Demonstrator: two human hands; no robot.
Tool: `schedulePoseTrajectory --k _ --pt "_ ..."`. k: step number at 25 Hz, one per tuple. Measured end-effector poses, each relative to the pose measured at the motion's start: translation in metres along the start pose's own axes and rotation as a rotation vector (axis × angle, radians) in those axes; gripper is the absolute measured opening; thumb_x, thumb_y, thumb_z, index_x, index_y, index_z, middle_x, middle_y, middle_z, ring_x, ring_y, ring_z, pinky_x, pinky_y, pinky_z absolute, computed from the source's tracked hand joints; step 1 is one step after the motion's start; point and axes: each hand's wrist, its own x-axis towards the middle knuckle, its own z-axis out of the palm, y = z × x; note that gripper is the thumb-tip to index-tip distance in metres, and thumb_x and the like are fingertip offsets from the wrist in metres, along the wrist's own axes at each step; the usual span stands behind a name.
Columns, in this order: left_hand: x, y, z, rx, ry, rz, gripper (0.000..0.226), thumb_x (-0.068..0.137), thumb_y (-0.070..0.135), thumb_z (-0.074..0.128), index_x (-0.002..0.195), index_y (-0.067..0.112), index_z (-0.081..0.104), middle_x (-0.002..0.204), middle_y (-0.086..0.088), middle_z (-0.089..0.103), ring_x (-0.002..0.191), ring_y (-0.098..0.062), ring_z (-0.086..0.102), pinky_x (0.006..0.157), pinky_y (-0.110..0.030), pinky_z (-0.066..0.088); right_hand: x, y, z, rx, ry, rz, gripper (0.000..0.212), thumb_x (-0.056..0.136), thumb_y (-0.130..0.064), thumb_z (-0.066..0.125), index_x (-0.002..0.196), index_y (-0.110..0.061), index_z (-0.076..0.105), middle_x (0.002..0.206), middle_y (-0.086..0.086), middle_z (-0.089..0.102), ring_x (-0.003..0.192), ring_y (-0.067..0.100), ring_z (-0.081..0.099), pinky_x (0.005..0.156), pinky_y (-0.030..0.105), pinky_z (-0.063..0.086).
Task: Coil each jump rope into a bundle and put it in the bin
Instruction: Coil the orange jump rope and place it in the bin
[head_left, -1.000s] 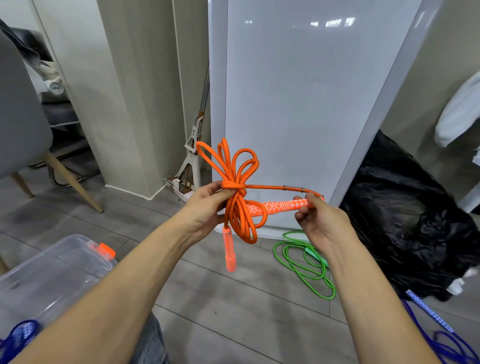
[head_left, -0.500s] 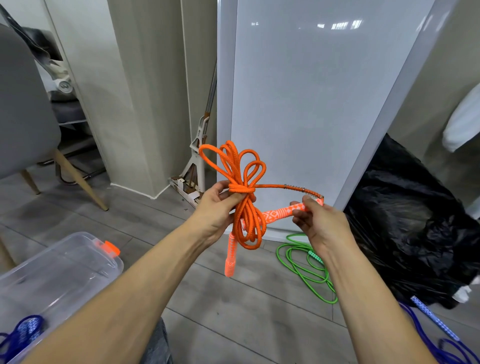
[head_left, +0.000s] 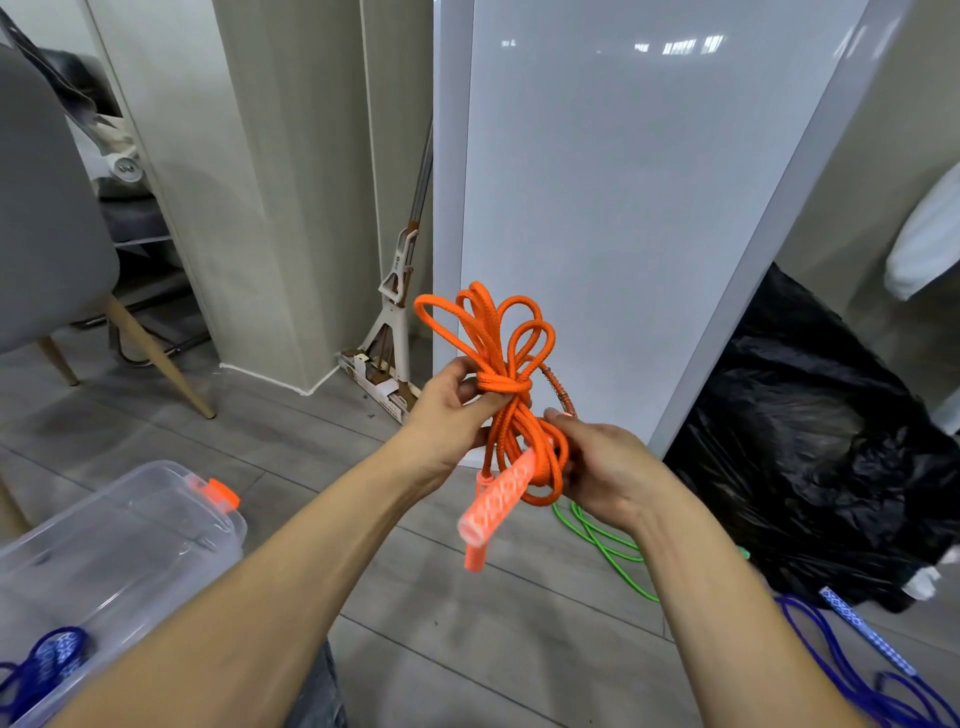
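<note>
While held in mid-air: orange jump rope (head_left: 506, 395), coiled and knotted.
Left hand (head_left: 449, 415) grips the knot; right hand (head_left: 605, 467) curls round the lower loops beside the handle (head_left: 498, 499). Clear bin (head_left: 156, 525) lower left, well apart; green rope (head_left: 597, 538) on floor (head_left: 467, 649).

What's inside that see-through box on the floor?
A coiled blue jump rope lies in the clear bin. The left forearm covers the bin's near side, so anything there is hidden.

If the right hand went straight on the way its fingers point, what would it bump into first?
Likely the wrapped middle of the orange jump rope, which the left hand grips just beyond the right hand; depth is unclear.
</note>
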Motion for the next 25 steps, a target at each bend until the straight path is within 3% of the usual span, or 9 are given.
schedulePoseTrajectory --k 3,6,8,11,14,17,19,22,25 --pt "0.003 -0.013 0.006 0.037 0.163 0.035 0.029 0.092 0.008 0.066 0.118 0.005 0.054 0.102 -0.016 0.073 0.093 -0.028 0.073 0.084 -0.052 0.058 -0.002 0.005 0.012 -0.358 0.062 -0.148 0.03 0.102 -0.034 0.051 0.095 -0.018 0.075 0.087 0.007 0.078 0.083 0.023 0.068 0.085 0.042 0.053" --pt "0.011 -0.021 0.002 0.005 0.315 0.04 0.025 0.092 0.006 0.065 0.115 0.004 0.056 0.101 -0.021 0.072 0.092 -0.033 0.072 0.086 -0.054 0.057 -0.006 0.014 0.014 -0.465 -0.094 -0.066 0.025 0.088 -0.038 0.065 0.113 -0.033 0.067 0.106 -0.004 0.074 0.107 0.018 0.067 0.09 0.042 0.05" --pt "0.015 -0.021 -0.001 -0.067 0.359 0.013 0.025 0.094 0.004 0.062 0.118 0.001 0.056 0.1 -0.021 0.07 0.094 -0.037 0.07 0.083 -0.051 0.059 -0.007 0.024 0.02 -0.484 -0.166 -0.048 0.045 0.082 -0.033 0.076 0.122 -0.037 0.056 0.112 -0.004 0.073 0.103 0.017 0.071 0.087 0.038 0.052" --pt "0.013 -0.016 0.001 -0.201 0.352 -0.036 0.027 0.095 0.004 0.06 0.121 -0.002 0.055 0.096 -0.018 0.068 0.084 -0.028 0.07 0.066 -0.038 0.06 -0.001 0.037 0.033 -0.374 0.025 -0.188 0.038 0.085 -0.016 0.077 0.117 -0.021 0.057 0.104 0.011 0.076 0.089 0.025 0.076 0.061 0.024 0.055" --pt "0.015 -0.011 -0.005 -0.297 0.352 -0.018 0.024 0.098 0.004 0.055 0.122 0.002 0.056 0.091 -0.014 0.067 0.08 -0.024 0.068 0.066 -0.037 0.06 0.009 0.046 0.035 -0.329 0.119 -0.13 0.04 0.079 -0.01 0.078 0.114 -0.014 0.06 0.1 0.016 0.075 0.079 0.027 0.071 0.064 0.028 0.053" --pt "0.023 0.0 -0.023 -0.4 0.405 0.003 0.01 0.098 0.003 0.053 0.102 0.009 0.061 0.083 -0.01 0.066 0.073 -0.023 0.066 0.065 -0.034 0.058 0.01 0.048 0.015 -0.993 -0.083 0.014 0.052 0.079 -0.017 0.079 0.128 -0.016 0.062 0.102 0.01 0.072 0.079 0.02 0.063 0.065 0.025 0.048" --pt "0.025 0.005 -0.032 -0.476 0.425 -0.044 0.014 0.099 0.005 0.052 0.093 0.013 0.061 0.084 -0.009 0.065 0.074 -0.022 0.063 0.067 -0.035 0.056 0.006 0.046 0.01 -1.305 -0.139 0.012 0.057 0.086 -0.018 0.07 0.14 -0.024 0.053 0.113 0.007 0.065 0.094 0.021 0.064 0.074 0.024 0.048" --pt "0.02 0.01 -0.029 -0.592 0.368 -0.166 0.015 0.1 0.012 0.053 0.088 0.008 0.061 0.086 -0.015 0.067 0.073 -0.024 0.07 0.065 -0.038 0.061 0.006 0.044 0.017 -1.184 -0.112 -0.234 0.055 0.091 -0.017 0.057 0.142 -0.035 0.048 0.126 0.009 0.053 0.102 0.024 0.063 0.086 0.027 0.048" --pt "0.019 0.011 -0.019 -0.649 0.372 -0.247 0.025 0.101 0.016 0.051 0.079 0.008 0.059 0.08 -0.015 0.067 0.069 -0.023 0.069 0.062 -0.037 0.061 0.001 0.047 0.035 -0.753 -0.181 -0.319 0.028 0.093 -0.016 0.059 0.111 -0.038 0.062 0.119 0.002 0.049 0.077 0.01 0.07 0.069 0.02 0.046"
